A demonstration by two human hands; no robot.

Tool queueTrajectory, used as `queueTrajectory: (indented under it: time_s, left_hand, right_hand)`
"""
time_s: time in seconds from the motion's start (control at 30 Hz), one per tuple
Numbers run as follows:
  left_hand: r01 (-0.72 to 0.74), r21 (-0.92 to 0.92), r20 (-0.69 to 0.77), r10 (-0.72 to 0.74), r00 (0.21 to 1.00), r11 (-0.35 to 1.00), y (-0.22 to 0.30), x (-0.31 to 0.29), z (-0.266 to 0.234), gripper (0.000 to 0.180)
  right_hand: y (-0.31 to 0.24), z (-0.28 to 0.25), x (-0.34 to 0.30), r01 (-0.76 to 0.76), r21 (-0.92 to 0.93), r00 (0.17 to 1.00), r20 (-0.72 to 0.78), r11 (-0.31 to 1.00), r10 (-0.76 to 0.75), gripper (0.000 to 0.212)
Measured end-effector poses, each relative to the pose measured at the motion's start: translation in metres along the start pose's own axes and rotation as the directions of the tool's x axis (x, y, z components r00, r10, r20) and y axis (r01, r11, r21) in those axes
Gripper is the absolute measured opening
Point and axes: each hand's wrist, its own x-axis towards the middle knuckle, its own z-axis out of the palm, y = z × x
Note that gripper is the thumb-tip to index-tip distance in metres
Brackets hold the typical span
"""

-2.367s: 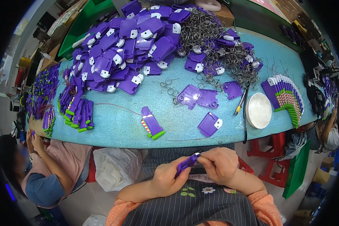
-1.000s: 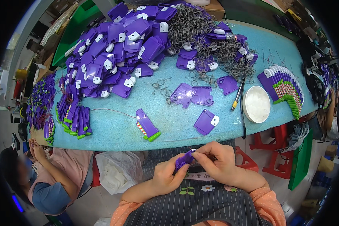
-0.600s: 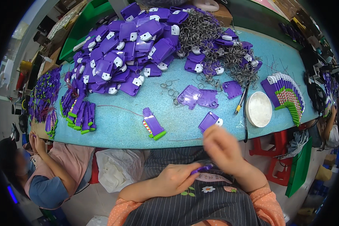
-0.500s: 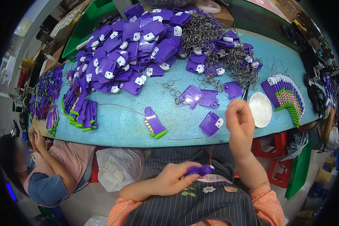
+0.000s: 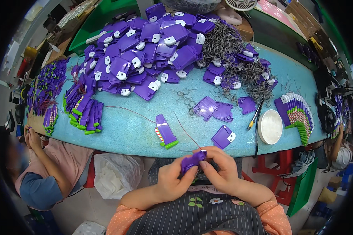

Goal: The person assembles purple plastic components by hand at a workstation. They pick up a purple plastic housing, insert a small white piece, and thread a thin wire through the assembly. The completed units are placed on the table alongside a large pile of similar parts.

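Observation:
Just off the table's front edge, my left hand [image 5: 171,178] grips a purple plastic part [image 5: 190,162]. My right hand [image 5: 220,167] meets it from the other side, thumb and fingertips closed on the part's end. From that end a thin reddish wire [image 5: 187,131] rises up and to the left. Whether the right fingers also pinch something small is hidden. Beyond my hands lies a purple piece [image 5: 167,130] with a green end, a striped side and its own wire. A purple piece with a white corner [image 5: 222,136] lies to the right of it.
A heap of purple casings [image 5: 145,51] and a tangle of metal rings [image 5: 223,43] cover the far side. At right are a white round dish [image 5: 270,127], a dark slim tool [image 5: 255,117] and fanned finished pieces [image 5: 298,117]. Another person [image 5: 43,176] sits at left.
My right hand has come down and left from beside the dish to the purple part. My left hand has raised the part slightly. The whole view has shifted a little.

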Motion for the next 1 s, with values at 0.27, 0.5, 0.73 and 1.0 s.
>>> queueTrajectory:
  time_s: [0.27,0.5,0.73,1.0]
  left_hand:
    - [0.175,-0.498,0.036,-0.182,0.983,0.849,-0.019,-0.005,0.002,0.029]
    - [0.251,-0.746,0.156,-0.205,0.966,0.616,-0.009,-0.009,-0.023,0.032]
    - [0.244,-0.723,0.123,-0.227,0.966,0.646,-0.005,-0.015,-0.026,0.031]
    - [0.199,-0.659,0.047,-0.225,0.973,0.725,-0.007,-0.013,-0.001,0.029]
  right_hand:
    - [0.003,0.008,0.020,0.077,-0.264,0.994,0.093,0.962,-0.054,0.021]
    - [-0.002,-0.006,0.128,0.273,-0.504,0.955,0.038,0.820,-0.295,0.017]
    - [0.033,-0.026,0.172,0.184,-0.796,0.983,0.139,0.577,-0.121,0.006]
    - [0.026,-0.053,0.062,-0.005,-0.897,0.923,-0.174,0.442,-0.343,0.012]
